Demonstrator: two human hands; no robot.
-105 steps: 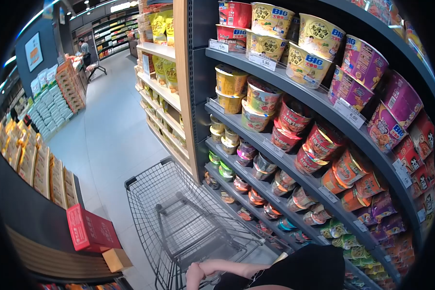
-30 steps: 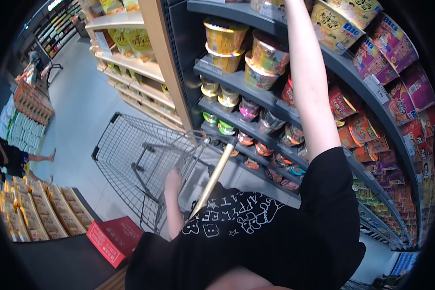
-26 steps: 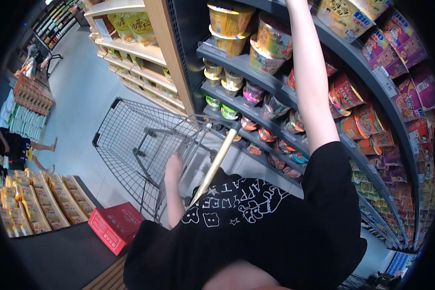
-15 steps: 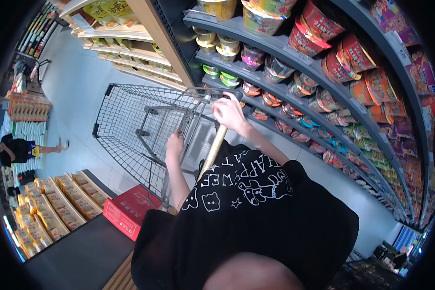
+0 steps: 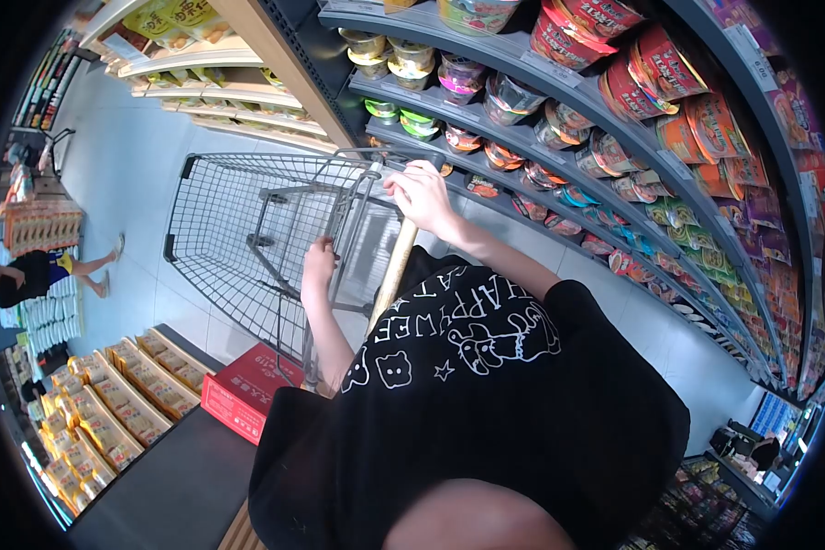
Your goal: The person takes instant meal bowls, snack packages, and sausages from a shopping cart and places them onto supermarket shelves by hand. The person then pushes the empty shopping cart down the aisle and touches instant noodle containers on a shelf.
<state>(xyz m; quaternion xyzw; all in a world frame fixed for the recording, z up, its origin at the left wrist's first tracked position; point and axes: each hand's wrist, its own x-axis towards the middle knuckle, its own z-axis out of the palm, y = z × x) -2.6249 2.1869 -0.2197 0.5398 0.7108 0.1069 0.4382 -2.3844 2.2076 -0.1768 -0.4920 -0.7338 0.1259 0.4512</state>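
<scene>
A grey wire shopping cart stands in front of me with a pale yellowish handle bar. Nothing lies in the part of its basket that shows. My right hand is bent over the far end of that bar, near a dark end piece, its fingers curled towards the basket. Over the near side of the cart hangs my left hand, off the bar. Its fingers are loosely bent, and I see nothing in them.
Shelves of instant noodle bowls curve along the right. Wooden shelves with yellow bags stand ahead. At lower left are a red box, a dark counter and trays of packaged goods. Another person is on the far left.
My right hand has settled lower over the handle bar, fingers less raised. The left hand has shifted slightly left, its fingers a little looser. The other person's legs have moved apart.
</scene>
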